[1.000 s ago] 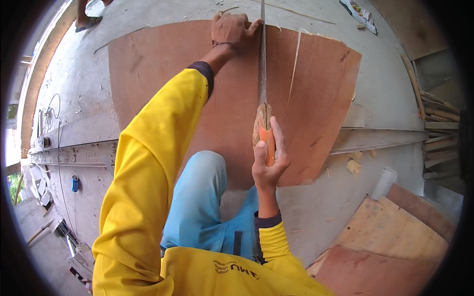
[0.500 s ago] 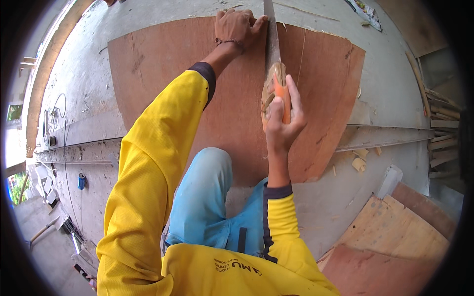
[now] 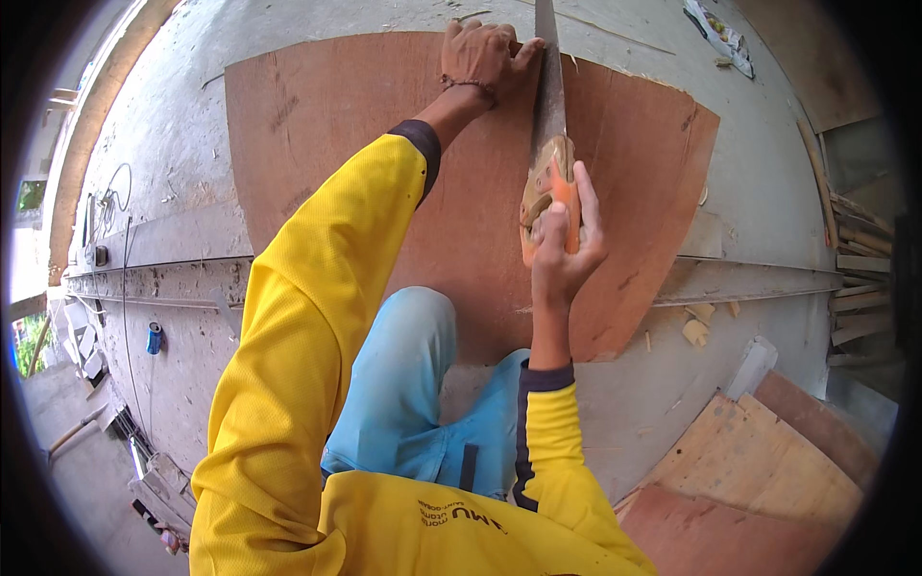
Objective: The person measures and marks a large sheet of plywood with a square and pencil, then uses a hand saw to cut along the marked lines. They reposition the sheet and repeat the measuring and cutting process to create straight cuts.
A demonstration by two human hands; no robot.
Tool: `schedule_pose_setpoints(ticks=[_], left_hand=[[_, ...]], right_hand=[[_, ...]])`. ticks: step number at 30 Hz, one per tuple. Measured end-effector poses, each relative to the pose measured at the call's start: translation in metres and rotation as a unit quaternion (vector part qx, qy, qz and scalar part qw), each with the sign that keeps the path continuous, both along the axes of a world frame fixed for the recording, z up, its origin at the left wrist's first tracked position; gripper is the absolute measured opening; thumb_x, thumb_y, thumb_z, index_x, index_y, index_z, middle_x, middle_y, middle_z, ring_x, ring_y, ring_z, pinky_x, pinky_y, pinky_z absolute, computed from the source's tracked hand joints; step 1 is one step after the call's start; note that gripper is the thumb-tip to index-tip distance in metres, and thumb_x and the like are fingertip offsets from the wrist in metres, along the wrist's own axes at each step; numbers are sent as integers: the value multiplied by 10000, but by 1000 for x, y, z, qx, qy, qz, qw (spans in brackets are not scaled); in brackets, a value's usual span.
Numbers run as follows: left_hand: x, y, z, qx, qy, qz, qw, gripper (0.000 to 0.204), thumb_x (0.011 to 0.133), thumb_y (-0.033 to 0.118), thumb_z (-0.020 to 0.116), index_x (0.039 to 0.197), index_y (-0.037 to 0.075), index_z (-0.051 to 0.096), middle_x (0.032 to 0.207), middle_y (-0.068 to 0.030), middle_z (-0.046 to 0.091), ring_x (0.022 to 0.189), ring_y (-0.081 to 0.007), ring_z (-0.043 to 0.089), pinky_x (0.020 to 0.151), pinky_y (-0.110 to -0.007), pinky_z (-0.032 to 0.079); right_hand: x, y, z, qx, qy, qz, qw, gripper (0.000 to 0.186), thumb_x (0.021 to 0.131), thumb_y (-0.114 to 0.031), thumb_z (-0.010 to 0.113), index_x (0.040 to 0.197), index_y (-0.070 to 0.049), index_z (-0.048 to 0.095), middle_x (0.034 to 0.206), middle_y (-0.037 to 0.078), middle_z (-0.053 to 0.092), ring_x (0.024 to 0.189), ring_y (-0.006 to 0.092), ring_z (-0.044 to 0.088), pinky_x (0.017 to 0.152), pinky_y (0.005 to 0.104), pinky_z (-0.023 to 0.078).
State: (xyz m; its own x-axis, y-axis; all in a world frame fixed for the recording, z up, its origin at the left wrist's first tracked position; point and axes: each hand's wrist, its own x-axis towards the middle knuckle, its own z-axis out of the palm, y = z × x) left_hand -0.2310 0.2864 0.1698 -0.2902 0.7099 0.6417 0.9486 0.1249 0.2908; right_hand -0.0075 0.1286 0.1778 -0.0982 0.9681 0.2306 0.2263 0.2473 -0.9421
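A reddish-brown plywood sheet [image 3: 384,182] lies in front of my bent knee. My left hand [image 3: 480,58] bears on its far edge, fingers bent over the edge and thumb stretched toward the blade. Just right of that thumb, a handsaw [image 3: 551,106] points away from me, its blade crossing the sheet's far edge. My right hand [image 3: 567,230] is wrapped round the saw's worn orange and tan handle, with the index finger laid straight along its side. Below the handle the wrist hangs over the sheet. Whether the blade has cut into the wood is hard to see.
A long metal beam [image 3: 749,281] runs beneath the sheet from side to side. Plywood offcuts [image 3: 711,451] lie at the lower right, near wood scraps [image 3: 696,331]. Stacked timber [image 3: 861,298] stands far right. A blue can [image 3: 155,338] and a hammer-like tool [image 3: 77,430] are on the left.
The view has shifted slightly. The saw handle sits a little nearer to me, still in my right hand. My left hand remains at the sheet's far edge beside the blade.
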Motion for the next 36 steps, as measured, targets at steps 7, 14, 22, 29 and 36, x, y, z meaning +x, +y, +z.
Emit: schedule_pose_setpoints(ticks=[7, 14, 22, 29, 36], left_hand=[[4, -3, 11, -21, -15, -14, 1000, 520, 912, 599, 577, 739, 134, 734, 773, -73, 721, 845, -251, 665, 863, -428, 394], [4, -3, 10, -53, -30, 5, 998, 477, 921, 527, 603, 742, 92, 681, 805, -153, 711, 777, -330, 676, 856, -513, 460], [11, -5, 22, -52, -65, -6, 996, 461, 911, 517, 611, 709, 106, 668, 774, -132, 699, 796, -321, 674, 872, -492, 454], [-3, 2, -3, -42, 0, 5, 999, 532, 913, 596, 571, 772, 113, 744, 749, -87, 716, 842, -272, 669, 894, -433, 399], [5, -1, 2, -26, -37, -17, 999, 536, 907, 601, 579, 761, 108, 735, 758, -83, 720, 836, -273, 666, 913, -430, 393]], right_hand=[[108, -193, 7, -92, -57, -16, 994, 713, 987, -456, 520, 1333, 166, 525, 1241, 310, 648, 1133, 361, 675, 964, 440, 538], [13, -30, -2, 13, -15, 13, 1000, 561, 1017, -344, 513, 1396, 68, 537, 1368, 214, 612, 1253, 311, 596, 1058, 409, 457], [106, -196, 2, -79, -19, -21, 996, 666, 994, -404, 514, 1360, 151, 515, 1185, 277, 688, 1143, 360, 673, 988, 434, 523], [15, -37, 1, 34, -25, 3, 999, 604, 999, -380, 527, 1388, 82, 536, 1339, 228, 626, 1201, 312, 630, 996, 397, 506], [115, -202, 1, -135, -21, -26, 990, 715, 984, -480, 533, 1334, 143, 540, 1210, 289, 674, 1101, 351, 689, 989, 439, 526]])
